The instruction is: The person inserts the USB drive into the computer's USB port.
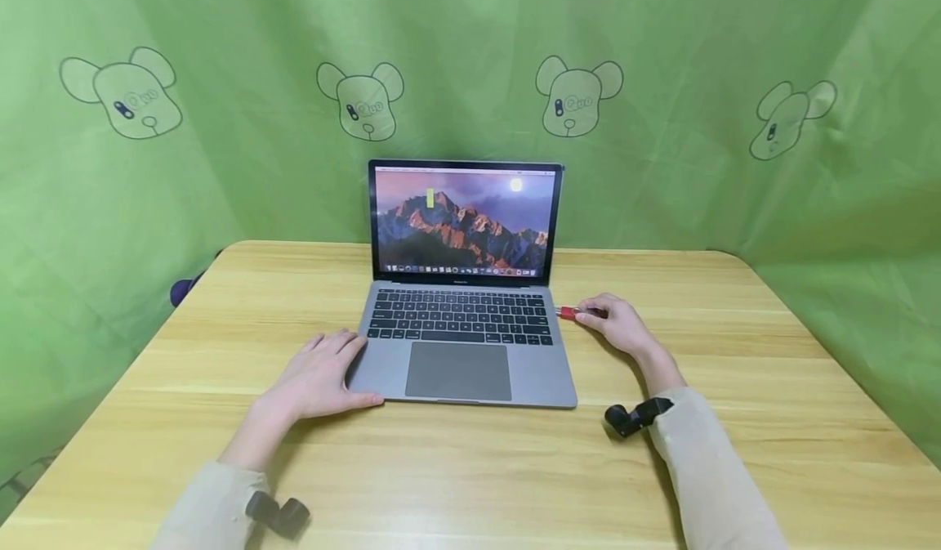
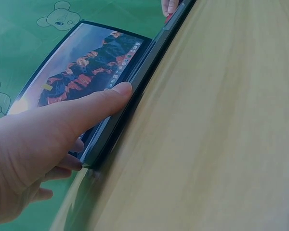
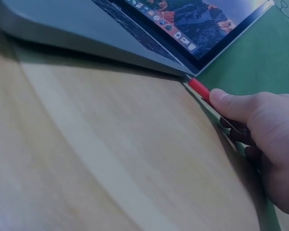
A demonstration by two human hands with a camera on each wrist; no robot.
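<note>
A grey laptop (image 1: pixel 458 370) stands unfolded on the wooden table, its screen (image 1: pixel 465 219) lit with a mountain picture. My left hand (image 1: pixel 316 377) rests against its front left corner; the thumb lies at the front edge and the other fingers reach along the left side. At the right side, my right hand (image 1: pixel 613 323) pinches a red USB stick (image 3: pixel 199 89) between thumb and fingers. The stick's metal end points at the laptop's side edge; whether it sits inside a port I cannot tell. Part of the stick is hidden by the fingers.
Green curtains (image 1: pixel 470 60) with bear-head drawings hang behind and beside the table (image 1: pixel 456 468). A black wrist camera (image 1: pixel 278 515) is worn on the left sleeve, another black camera (image 1: pixel 636 416) on the right. Something purple (image 1: pixel 180 291) shows past the table's left edge.
</note>
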